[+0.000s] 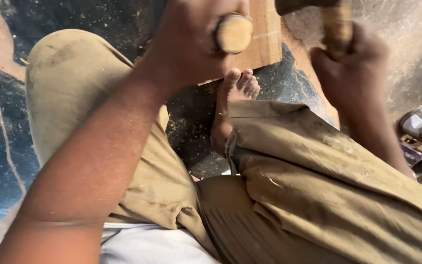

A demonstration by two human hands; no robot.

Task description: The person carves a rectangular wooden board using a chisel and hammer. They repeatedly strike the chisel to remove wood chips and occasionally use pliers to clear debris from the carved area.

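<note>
Dusty dark floor (6, 146) lies under a wooden plank (264, 34) by the bare foot (230, 107); left hand (191, 44) clenches a round wooden handle (234, 33), right hand (352, 63) clenches a hammer handle (337, 24), so a missed swing could hit toes.

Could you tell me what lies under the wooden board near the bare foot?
The wooden board rests on dark ground, beside the bare foot. The left hand covers its near end.

The left hand (191, 41) is raised near the top edge, fingers curled tight in a fist, forearm bare and dusty. The right hand (350, 61) is likewise clenched, wrist bent. Both knees are bent, 1 bare foot (230, 105) between them.
</note>
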